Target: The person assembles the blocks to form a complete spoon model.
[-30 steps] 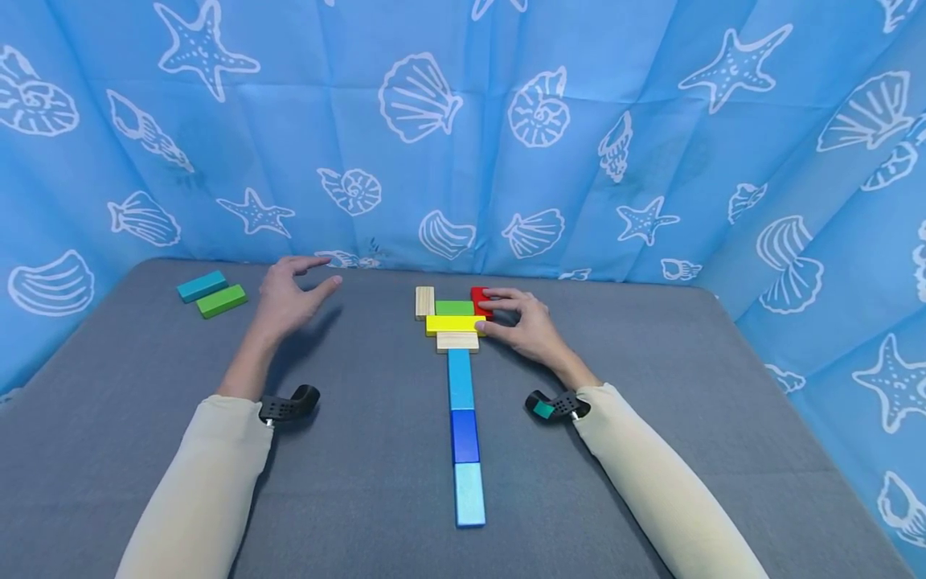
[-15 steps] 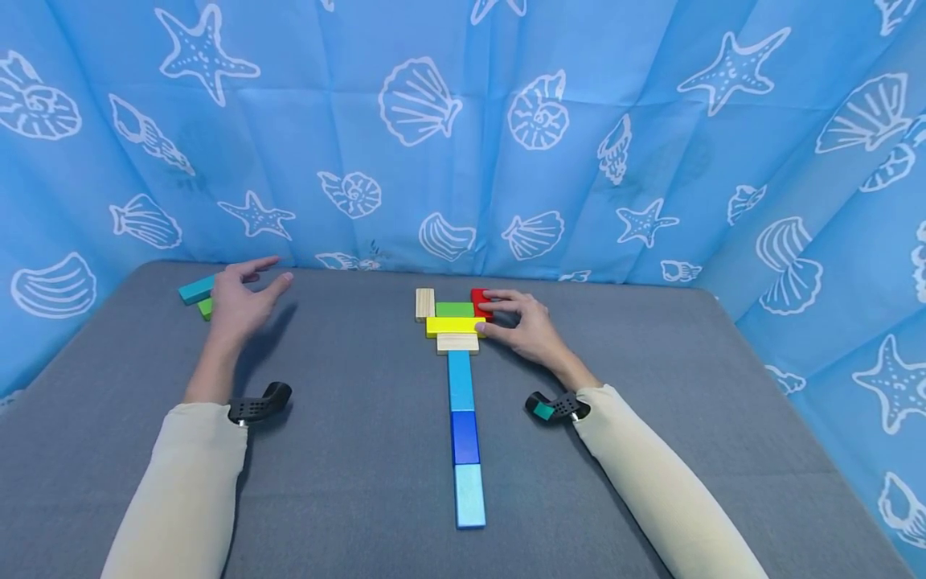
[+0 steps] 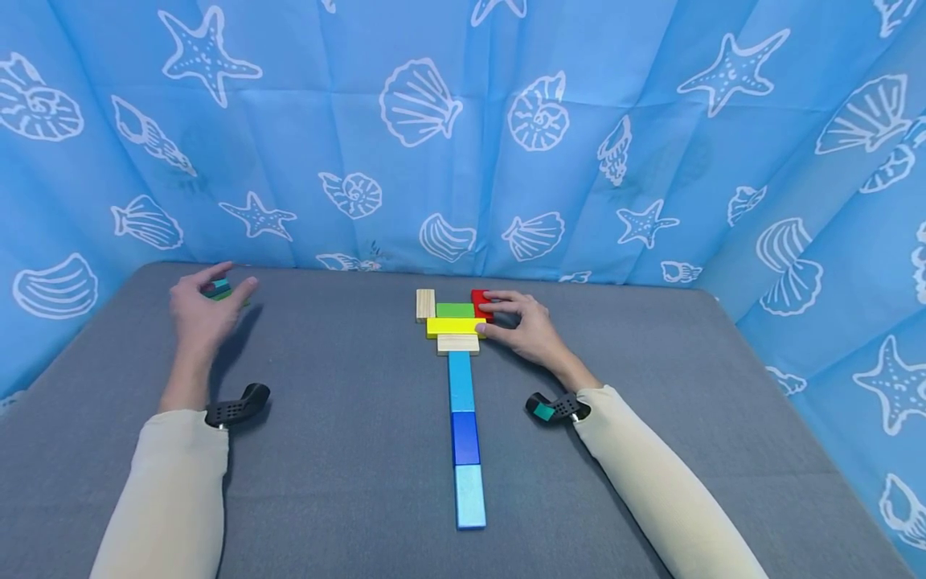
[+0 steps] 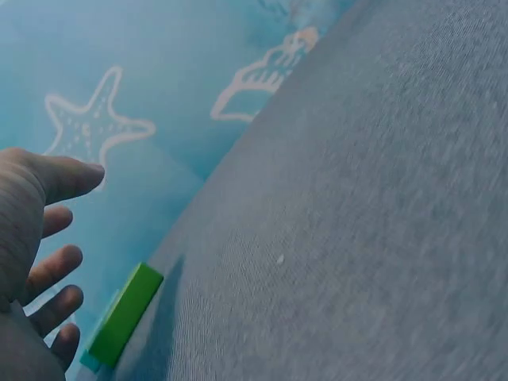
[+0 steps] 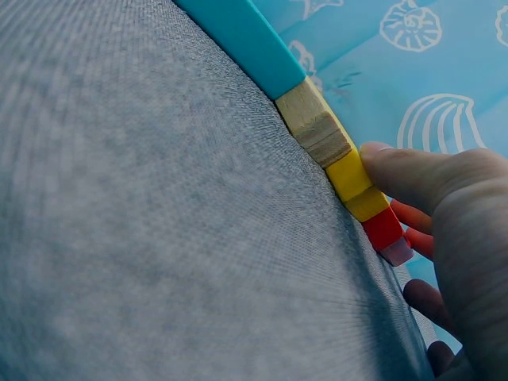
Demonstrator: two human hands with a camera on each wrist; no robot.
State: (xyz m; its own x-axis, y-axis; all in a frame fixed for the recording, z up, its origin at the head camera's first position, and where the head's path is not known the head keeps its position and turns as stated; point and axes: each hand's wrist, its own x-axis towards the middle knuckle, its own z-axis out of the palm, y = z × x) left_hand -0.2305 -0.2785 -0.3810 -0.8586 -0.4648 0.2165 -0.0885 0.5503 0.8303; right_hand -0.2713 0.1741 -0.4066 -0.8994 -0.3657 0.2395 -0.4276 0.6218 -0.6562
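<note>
My left hand (image 3: 201, 318) hovers at the far left of the table with thumb and fingers spread, over a green block (image 4: 125, 316) and a teal block (image 3: 220, 284) that it partly hides. Nothing is in its grasp. My right hand (image 3: 531, 328) rests at a block layout, its fingertips on the red block (image 3: 478, 296) and its thumb touching the right end of the yellow block (image 3: 452, 327). A green block (image 3: 454, 310) lies behind the yellow one, with an upright-lying plain wooden block (image 3: 425, 305) to its left. Another wooden block (image 3: 457, 344) lies in front of the yellow one.
From the front wooden block, a blue block (image 3: 460, 382), a dark blue block (image 3: 465, 438) and a light blue block (image 3: 470, 497) run toward me in line. The grey table (image 3: 347, 450) ends at a blue shell-patterned curtain (image 3: 477, 177). Each wrist carries a black camera mount.
My left hand has moved left across the table to above the teal and green blocks. The right hand and the block layout have stayed in place.
</note>
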